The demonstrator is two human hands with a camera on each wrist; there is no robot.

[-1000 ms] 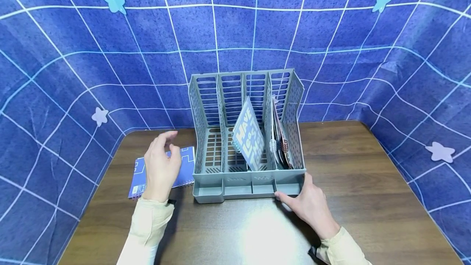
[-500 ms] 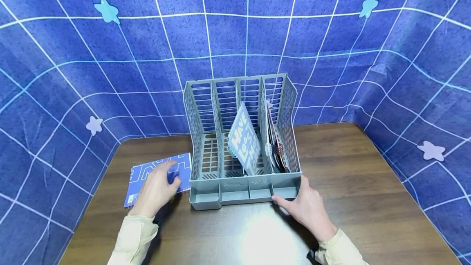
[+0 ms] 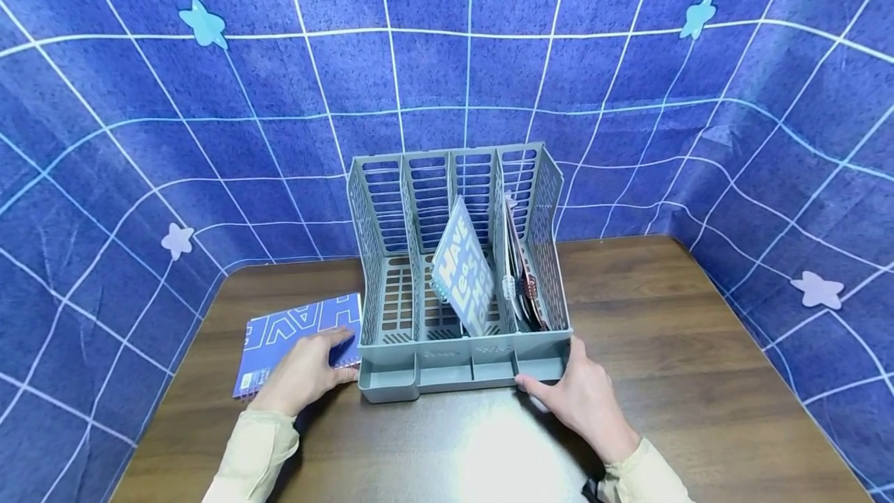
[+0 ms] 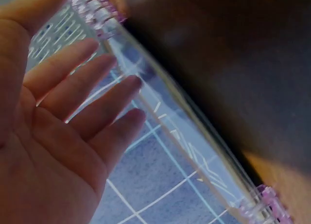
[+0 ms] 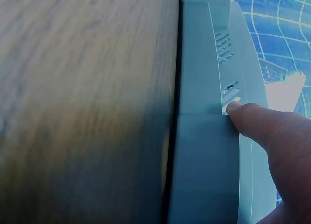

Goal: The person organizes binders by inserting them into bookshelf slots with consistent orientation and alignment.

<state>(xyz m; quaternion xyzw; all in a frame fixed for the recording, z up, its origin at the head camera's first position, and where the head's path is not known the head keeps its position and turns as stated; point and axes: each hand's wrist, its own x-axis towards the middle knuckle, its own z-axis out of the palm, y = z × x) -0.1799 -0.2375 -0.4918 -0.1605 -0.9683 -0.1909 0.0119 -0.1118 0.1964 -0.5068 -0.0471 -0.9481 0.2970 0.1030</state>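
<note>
A grey file organizer (image 3: 391, 367) with upright compartments and a low front tray stands mid-table. My right hand (image 3: 587, 402) grips its front right corner, thumb on the tray's front lip. That thumb (image 5: 252, 119) shows at the lip in the right wrist view. Left of the organizer lies a blue spiral notebook (image 3: 279, 340). Over its right part is my left hand (image 3: 307, 371), fingers extended across the cover and thumb at the spiral edge near the organizer. In the left wrist view those fingers (image 4: 116, 97) look loosely straight beside the notebook (image 4: 180, 141).
A light-blue notebook with white lettering (image 3: 464, 270) leans in a middle compartment. Several spiral notebooks (image 3: 520, 278) stand in the rightmost one. The brown wooden table (image 3: 663, 317) meets blue gridded cloth (image 3: 433, 68) at the back and sides.
My left hand has come down and forward from above the blue notebook onto its spiral side. The head view has shifted slightly. The right hand keeps its hold on the organizer.
</note>
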